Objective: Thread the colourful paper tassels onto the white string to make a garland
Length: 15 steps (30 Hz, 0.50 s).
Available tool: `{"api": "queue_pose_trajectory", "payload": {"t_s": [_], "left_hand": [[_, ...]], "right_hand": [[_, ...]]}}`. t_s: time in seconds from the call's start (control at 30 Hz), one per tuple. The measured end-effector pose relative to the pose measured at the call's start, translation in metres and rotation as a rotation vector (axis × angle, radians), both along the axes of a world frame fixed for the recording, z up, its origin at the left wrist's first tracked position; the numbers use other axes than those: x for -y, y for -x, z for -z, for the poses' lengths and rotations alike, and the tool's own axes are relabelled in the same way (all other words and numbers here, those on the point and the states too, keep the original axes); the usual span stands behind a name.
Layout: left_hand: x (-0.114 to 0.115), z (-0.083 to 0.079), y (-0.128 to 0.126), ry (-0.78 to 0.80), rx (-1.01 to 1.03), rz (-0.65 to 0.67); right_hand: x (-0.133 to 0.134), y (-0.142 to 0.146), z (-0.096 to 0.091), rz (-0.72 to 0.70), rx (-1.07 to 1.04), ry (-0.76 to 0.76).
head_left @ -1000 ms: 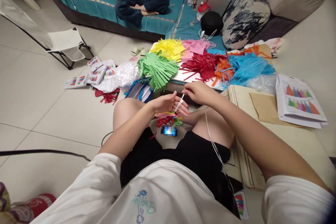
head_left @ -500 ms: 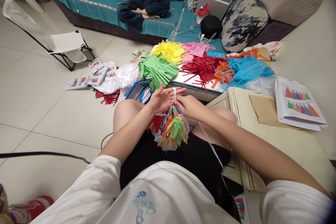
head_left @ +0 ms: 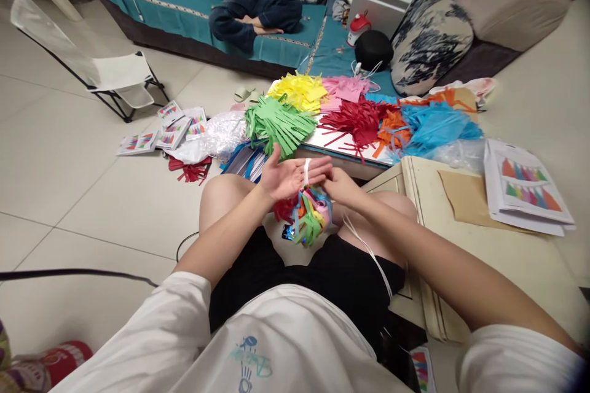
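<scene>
My left hand (head_left: 286,178) is held flat, palm up and fingers stretched out, with white string (head_left: 306,172) looped around the fingers. At its fingertips my right hand (head_left: 343,187) is closed in a pinch on the string; the exact grip is partly hidden. Below both hands hangs a bunch of multicoloured paper tassels (head_left: 311,218), with green, yellow, pink, blue, red and orange strips. A trailing length of the string (head_left: 371,250) runs down over my right thigh. Behind the tassels, a small lit screen (head_left: 288,232) shows low between my knees.
Ahead, a low table holds green (head_left: 279,126), yellow (head_left: 299,91), red (head_left: 357,123) and blue (head_left: 437,129) fringed paper. On my right stands a cream cabinet (head_left: 461,270) with printed packets (head_left: 528,181). A folding chair (head_left: 122,73) is at left; a person (head_left: 251,9) sits on the sofa.
The tassel bunch has swung up and looks more gathered beneath my hands. My right hand has shifted slightly right, and the small screen has come into view.
</scene>
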<state>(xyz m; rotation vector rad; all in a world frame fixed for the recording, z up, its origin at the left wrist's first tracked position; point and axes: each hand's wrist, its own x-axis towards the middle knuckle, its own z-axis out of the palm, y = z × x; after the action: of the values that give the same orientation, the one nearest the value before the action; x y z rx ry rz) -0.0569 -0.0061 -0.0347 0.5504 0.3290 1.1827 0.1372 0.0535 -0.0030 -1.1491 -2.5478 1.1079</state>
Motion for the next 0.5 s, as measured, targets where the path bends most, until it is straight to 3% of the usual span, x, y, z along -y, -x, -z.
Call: {"api": "queue_pose_trajectory", "payload": {"t_s": [0.1,0.2,0.33,0.4,0.5], "left_hand": [[-0.003,0.0,0.001,0.028,-0.003,-0.162],[-0.006,0.006,0.002,0.046,-0.043,-0.15],[-0.004,0.015,0.002,0.074,-0.083,0.066],[-0.002,0.015,0.001,0.065,-0.069,0.21],[0.003,0.011,0.002,0.026,-0.017,0.369]], "right_hand": [[0.025,0.006,-0.002,-0.048,0.052,-0.126],[0.033,0.01,-0.021,-0.113,0.116,-0.215],[0.009,0.011,-0.052,-0.164,0.345,-0.428],[-0.012,0.009,-0.058,-0.172,0.374,-0.486],[-0.037,0.004,-0.048,-0.117,0.171,-0.35]]}}
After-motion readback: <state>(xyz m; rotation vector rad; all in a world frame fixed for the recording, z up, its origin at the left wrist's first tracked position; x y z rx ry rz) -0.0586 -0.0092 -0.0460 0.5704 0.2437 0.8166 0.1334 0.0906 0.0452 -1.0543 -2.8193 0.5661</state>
